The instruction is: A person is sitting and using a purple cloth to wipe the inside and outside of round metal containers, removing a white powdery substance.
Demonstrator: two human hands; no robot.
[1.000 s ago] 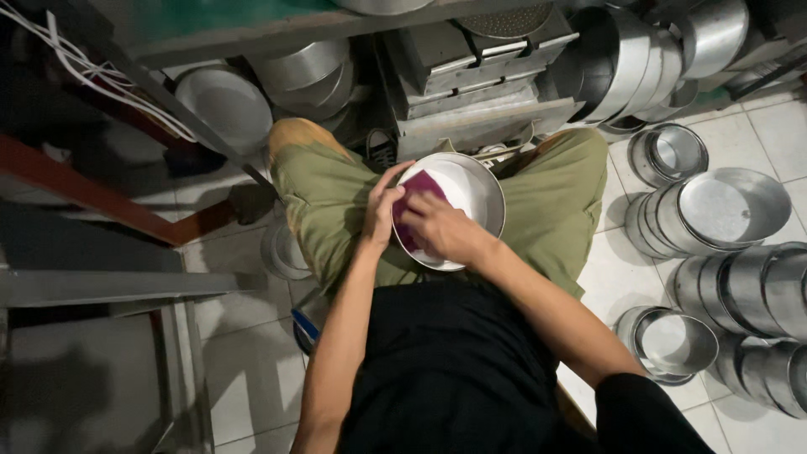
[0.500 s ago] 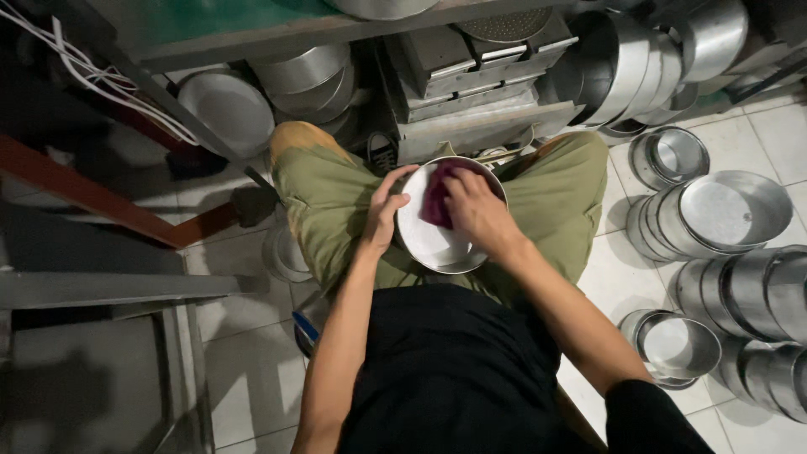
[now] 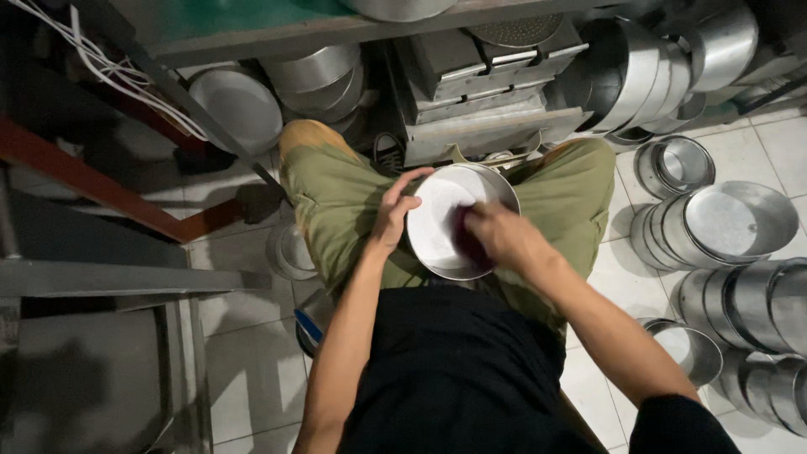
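A round, smooth metal pan (image 3: 445, 220) rests on the lap; the left hand (image 3: 393, 214) grips its rim, and the right hand (image 3: 504, 237) presses a dark cloth (image 3: 467, 244) inside.

The round pan (image 3: 445, 220) is silvery grey with a pale, whitish inside. The cloth (image 3: 467, 244) pressed in it is dark maroon. The trousers (image 3: 336, 202) are olive green, the shirt (image 3: 454, 378) black. The floor (image 3: 252, 370) has plain white tiles with dark joints.

round pan (image 3: 437, 220): dull, smooth metal
dark red pad (image 3: 467, 244): cloth, probably; blurred
trousers (image 3: 336, 197): matt olive cloth
floor (image 3: 252, 361): glossy tile
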